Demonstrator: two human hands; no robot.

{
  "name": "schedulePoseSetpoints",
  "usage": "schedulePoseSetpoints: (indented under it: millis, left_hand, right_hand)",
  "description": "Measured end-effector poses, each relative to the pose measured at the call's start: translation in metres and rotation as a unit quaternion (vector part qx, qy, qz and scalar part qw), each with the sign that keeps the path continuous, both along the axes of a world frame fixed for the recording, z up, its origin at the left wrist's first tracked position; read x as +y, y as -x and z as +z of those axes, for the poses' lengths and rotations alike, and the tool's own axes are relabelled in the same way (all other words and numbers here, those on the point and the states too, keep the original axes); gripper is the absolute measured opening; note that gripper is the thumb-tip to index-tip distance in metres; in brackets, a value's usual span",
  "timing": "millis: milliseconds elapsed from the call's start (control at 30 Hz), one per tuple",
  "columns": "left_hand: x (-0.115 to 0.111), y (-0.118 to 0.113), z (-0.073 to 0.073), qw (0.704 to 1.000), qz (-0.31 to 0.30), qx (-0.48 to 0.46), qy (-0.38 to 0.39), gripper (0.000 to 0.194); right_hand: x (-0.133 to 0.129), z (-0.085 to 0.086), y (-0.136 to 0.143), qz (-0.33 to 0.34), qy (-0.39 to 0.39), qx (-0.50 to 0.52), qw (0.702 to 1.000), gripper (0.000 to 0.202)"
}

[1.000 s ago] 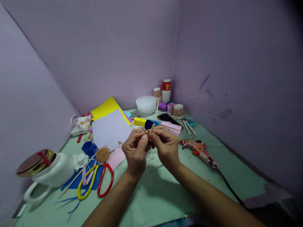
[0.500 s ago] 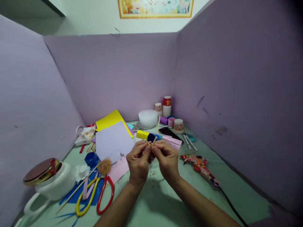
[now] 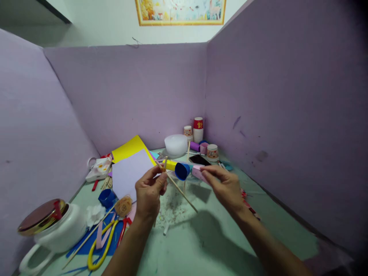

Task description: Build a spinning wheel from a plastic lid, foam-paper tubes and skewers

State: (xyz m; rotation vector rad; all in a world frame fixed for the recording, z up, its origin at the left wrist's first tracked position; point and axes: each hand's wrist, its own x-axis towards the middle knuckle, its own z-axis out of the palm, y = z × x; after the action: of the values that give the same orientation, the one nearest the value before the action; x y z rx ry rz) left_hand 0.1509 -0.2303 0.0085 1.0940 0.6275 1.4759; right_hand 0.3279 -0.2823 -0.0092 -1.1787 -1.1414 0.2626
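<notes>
Crossed wooden sticks point(image 3: 181, 192) are pinched in my left hand point(image 3: 149, 189) near their crossing, where something small and orange shows. One stick slants down to the right over the table. My right hand point(image 3: 224, 188) is at the right, thumb and fingertips close together beside a pink paper piece point(image 3: 198, 172); whether it grips that piece is unclear. Between the hands, a little farther back, are a blue paper tube point(image 3: 182, 171) and a yellow paper piece point(image 3: 170, 165).
At the left lie a white pot point(image 3: 64, 230), yellow-handled scissors point(image 3: 93, 257), a twine ball point(image 3: 124, 206) and paper sheets point(image 3: 130, 168). Toward the back stand a white bowl point(image 3: 176, 145) and paper cups point(image 3: 212, 152). A glue gun point(image 3: 253, 210) is partly hidden behind my right forearm.
My hands have moved apart, left hand leftward with the sticks, right hand rightward. A long stick now shows slanting between them. The camera view has shifted slightly, and the pink piece appears raised.
</notes>
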Motion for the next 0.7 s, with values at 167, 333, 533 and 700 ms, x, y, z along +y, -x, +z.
schedulePoseSetpoints:
  millis: [167, 333, 533, 700]
  left_hand:
    - [0.007, 0.011, 0.001, 0.999, 0.016, -0.035, 0.039, 0.031]
    - [0.001, 0.015, 0.0, 0.993, 0.013, -0.027, 0.118, 0.039]
    - [0.01, 0.022, -0.033, 0.978, 0.034, 0.034, 0.205, 0.029]
    - [0.015, 0.026, -0.068, 0.971, 0.078, 0.103, 0.201, 0.051]
  right_hand:
    - [-0.007, 0.023, -0.02, -0.022, 0.032, 0.075, 0.996, 0.019]
    - [-0.029, 0.005, 0.011, 0.165, 0.185, -0.019, 0.969, 0.021]
    - [-0.015, -0.041, 0.043, 0.287, 0.299, -0.045, 0.909, 0.017]
    - [0.009, -0.071, 0.046, 0.272, 0.323, -0.06, 0.904, 0.021]
